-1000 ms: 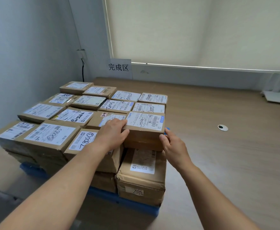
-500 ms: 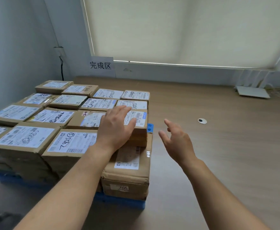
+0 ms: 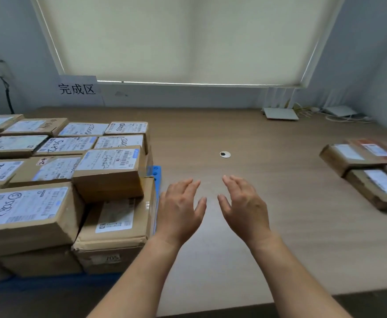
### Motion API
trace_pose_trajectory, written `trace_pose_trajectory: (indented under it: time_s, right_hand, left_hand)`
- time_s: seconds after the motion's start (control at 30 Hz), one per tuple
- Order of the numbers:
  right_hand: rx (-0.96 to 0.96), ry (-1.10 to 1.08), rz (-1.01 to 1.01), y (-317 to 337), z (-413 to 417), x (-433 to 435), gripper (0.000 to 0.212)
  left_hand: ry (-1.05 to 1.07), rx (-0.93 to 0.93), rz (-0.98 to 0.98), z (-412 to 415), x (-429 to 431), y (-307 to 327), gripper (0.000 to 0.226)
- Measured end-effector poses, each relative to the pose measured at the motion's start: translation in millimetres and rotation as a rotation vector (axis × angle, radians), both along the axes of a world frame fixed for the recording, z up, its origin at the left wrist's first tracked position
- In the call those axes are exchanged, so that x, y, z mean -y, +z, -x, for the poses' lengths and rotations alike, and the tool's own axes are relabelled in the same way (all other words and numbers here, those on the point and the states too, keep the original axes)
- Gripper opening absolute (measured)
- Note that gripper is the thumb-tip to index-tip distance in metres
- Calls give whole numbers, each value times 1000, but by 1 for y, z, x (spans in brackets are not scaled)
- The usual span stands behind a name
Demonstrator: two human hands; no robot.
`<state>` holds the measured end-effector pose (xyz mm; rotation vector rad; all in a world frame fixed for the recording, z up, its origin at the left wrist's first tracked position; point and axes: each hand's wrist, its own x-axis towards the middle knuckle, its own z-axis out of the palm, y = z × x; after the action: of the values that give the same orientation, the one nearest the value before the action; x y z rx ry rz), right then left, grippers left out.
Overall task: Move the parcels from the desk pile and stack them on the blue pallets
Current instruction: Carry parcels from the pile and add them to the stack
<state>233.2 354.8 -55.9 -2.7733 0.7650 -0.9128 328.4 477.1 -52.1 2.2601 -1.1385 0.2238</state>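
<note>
Parcels point(image 3: 50, 171) of brown cardboard with white labels fill the left side of the frame. They are packed edge to edge in rows, in at least two layers, on a blue pallet point(image 3: 156, 180), of which only a corner and part of the lower edge show. One smaller box point(image 3: 110, 173) sits raised at the near right corner of this stack, resting on the larger parcels beneath it.

Hand state: the left hand point(image 3: 181, 210) and the right hand point(image 3: 243, 207) are both released, with fingers loosely spread and palms down. Neither holds or touches anything. They hang side by side over the bare wooden desk point(image 3: 268, 249) at centre frame, just right of the stack and well apart from the desk pile point(image 3: 362, 161).

The desk pile lies at the right edge of the frame. At least four parcels are visible in it, some cut off by the frame edge, so the full count cannot be read.

Progress: most of the visible parcels are already stacked on the pallet, so the task appears well advanced but not complete. The parcels at the right edge have yet to be carried across. With both hands free, the likely next step is to reach right for another parcel.

A paper sign point(image 3: 77, 89) is fixed to the wall at upper left, behind the stack.
</note>
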Motion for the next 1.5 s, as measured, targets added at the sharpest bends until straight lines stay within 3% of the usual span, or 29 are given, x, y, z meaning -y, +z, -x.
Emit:
trace_pose_trajectory:
  time_s: [0.33, 0.9, 1.0, 1.13, 1.37, 1.5]
  right_hand:
    - [-113, -185, 67, -8, 146, 73, 58]
    - [-106, -563, 96, -21, 412, 237, 69]
    - [-100, -624, 62, -25, 441, 258, 67]
    - [-90, -694, 20, -33, 468, 286, 66]
    - [-150, -765, 19, -41, 506, 364, 66]
    - [-205, -764, 2, -39, 525, 425, 69]
  left_hand:
    - [-92, 53, -152, 127, 99, -19, 56]
    - [-356, 64, -269, 371, 290, -26, 87]
    - [-393, 91, -321, 395, 316, -28, 77]
    - [-461, 112, -334, 416, 353, -36, 89]
    - [-524, 114, -321, 453, 451, -50, 77]
    - [-545, 99, -302, 474, 513, -51, 86]
